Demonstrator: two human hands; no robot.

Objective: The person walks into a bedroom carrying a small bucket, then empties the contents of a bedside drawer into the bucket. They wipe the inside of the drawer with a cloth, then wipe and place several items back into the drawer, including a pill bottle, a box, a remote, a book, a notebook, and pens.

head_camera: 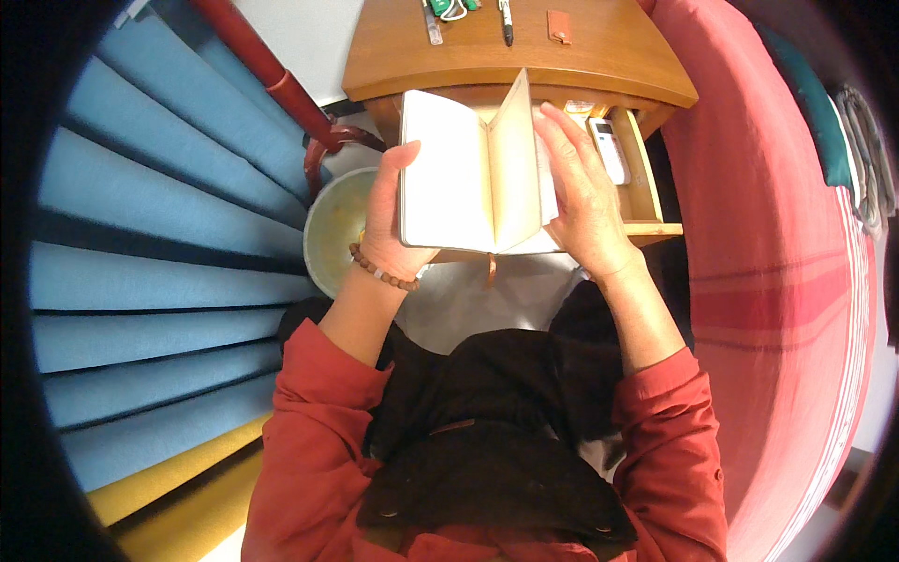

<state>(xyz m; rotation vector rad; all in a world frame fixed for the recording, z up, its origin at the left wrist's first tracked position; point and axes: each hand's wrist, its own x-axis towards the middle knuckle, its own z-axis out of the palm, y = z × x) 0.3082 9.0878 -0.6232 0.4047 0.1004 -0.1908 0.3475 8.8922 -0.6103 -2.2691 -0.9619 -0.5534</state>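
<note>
An open notebook [445, 172] with pale, overexposed pages is held up in front of a half-open drawer. My left hand [390, 218] grips its left edge, thumb on the page and the other fingers hidden behind. On the right side my right hand [583, 186] has its fingers spread along the back of a raised leaf [516, 165] that stands nearly upright. Whether those fingers pinch the pages or only press on them cannot be made out. A brown ribbon bookmark [491, 270] hangs from the bottom of the spine. Wooden beads circle my left wrist.
Behind the notebook, the wooden drawer [653, 229] holds a white remote control [609, 151]. On the cabinet top [463, 60] lie a marker [506, 24], a clear tube [433, 31], a green item with a white cord and a leather piece [560, 27]. A bin [326, 232], blue curtain [168, 204] and pink-covered bed [744, 211] flank me.
</note>
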